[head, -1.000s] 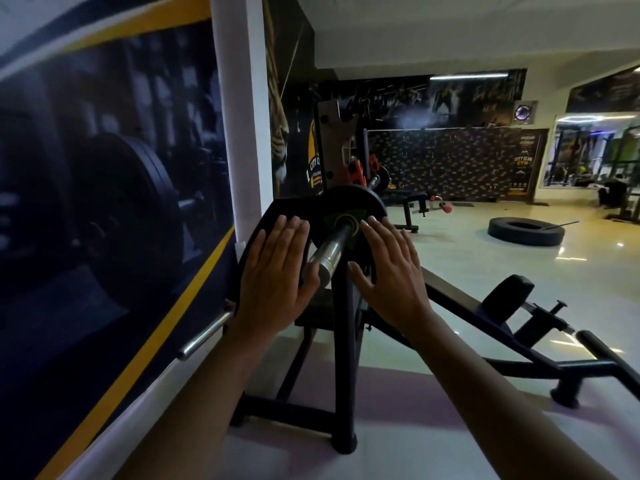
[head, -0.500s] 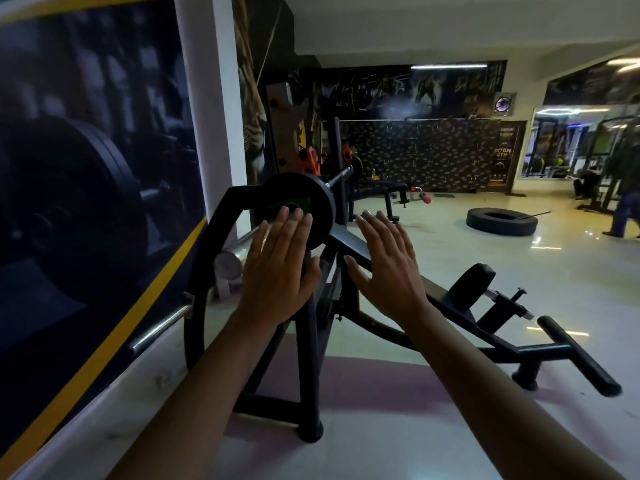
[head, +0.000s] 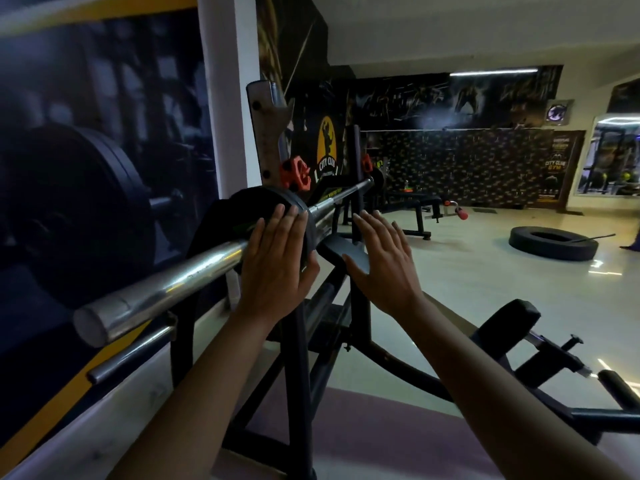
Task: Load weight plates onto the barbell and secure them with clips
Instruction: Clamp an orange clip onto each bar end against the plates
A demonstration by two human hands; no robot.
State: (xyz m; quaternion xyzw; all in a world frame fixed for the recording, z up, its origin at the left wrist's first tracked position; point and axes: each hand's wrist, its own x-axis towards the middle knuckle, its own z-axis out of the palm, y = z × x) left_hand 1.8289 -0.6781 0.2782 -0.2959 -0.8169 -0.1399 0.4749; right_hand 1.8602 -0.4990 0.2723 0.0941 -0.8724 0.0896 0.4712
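A steel barbell (head: 166,292) rests across a black bench rack, its near sleeve end pointing at me on the left. A black weight plate (head: 263,206) sits on the sleeve against the collar. My left hand (head: 277,268) lies flat on the plate's face with fingers spread, beside the sleeve. My right hand (head: 384,265) hovers open to the right of the plate, over the rack hook (head: 343,251), holding nothing. Two orange clips (head: 294,174) hang on the rack uprights behind the plate; the second clip (head: 366,164) is further back.
The black rack frame (head: 298,358) and a decline bench with its leg pad (head: 502,327) stand right in front of me. A mural wall runs along the left. A steel storage peg (head: 128,358) juts out below the sleeve. A tyre (head: 554,244) lies on the floor far right.
My view has swung left and closer, so the barbell sleeve now points at me. My right hand has come off the plate; my left hand stays flat on it.
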